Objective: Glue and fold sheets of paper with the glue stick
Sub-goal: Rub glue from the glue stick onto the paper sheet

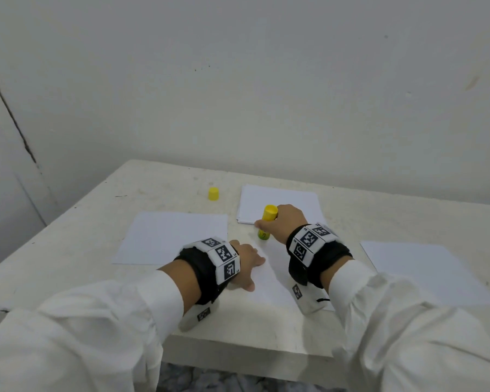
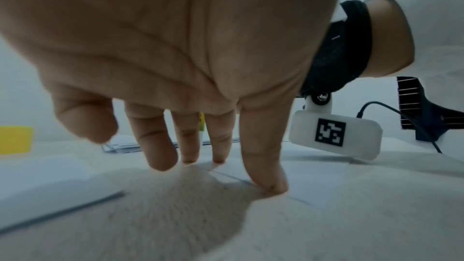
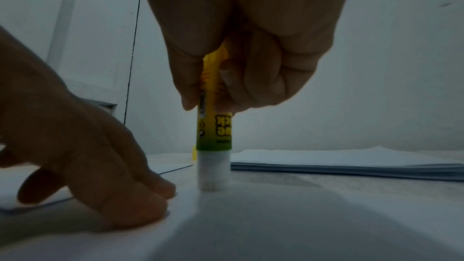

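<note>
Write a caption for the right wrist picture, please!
Right hand presses the glue stick onto paper.

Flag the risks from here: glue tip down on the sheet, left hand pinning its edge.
1. The left hand pins the centre sheet only with fingertips at its left edge; a hard stroke of the glue stick could drag or wrinkle it.
2. The right hand works near the paper stack; glue could smear onto it.
3. The cap sits apart, so the stick may dry.
</note>
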A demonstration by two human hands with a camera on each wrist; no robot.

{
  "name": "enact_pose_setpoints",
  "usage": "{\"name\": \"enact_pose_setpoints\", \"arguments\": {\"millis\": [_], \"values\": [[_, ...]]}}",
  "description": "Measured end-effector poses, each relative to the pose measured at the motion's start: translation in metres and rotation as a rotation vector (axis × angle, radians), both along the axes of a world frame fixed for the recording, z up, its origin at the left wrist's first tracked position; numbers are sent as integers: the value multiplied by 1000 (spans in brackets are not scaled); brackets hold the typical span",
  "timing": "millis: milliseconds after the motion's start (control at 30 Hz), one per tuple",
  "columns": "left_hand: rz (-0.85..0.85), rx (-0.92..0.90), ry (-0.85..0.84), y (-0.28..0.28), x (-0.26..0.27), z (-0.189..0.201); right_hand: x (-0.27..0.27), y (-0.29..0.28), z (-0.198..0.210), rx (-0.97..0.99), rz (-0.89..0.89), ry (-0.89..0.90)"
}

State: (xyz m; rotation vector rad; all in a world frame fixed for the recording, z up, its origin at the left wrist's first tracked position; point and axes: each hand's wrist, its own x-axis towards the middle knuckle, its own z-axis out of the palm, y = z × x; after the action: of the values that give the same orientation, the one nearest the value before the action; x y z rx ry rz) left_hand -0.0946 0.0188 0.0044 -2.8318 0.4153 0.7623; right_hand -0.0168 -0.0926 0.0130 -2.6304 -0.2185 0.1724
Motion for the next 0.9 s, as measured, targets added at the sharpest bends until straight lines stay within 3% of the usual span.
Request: {"name": "enact_pose_setpoints", "arguments": {"millis": [333,467,567,900], "values": [[-17,49,-52,3,12,-2,0,-75,4,-103,-180,-14],[139,6,19,5,14,5,-3,-104,7,-135,-246,-23],[164,17,41,4,15,10,-3,-117,8,-167,-290,-23],[55,-31,43,14,17,9,-8,-127,19,-148,-405,-33]]}}
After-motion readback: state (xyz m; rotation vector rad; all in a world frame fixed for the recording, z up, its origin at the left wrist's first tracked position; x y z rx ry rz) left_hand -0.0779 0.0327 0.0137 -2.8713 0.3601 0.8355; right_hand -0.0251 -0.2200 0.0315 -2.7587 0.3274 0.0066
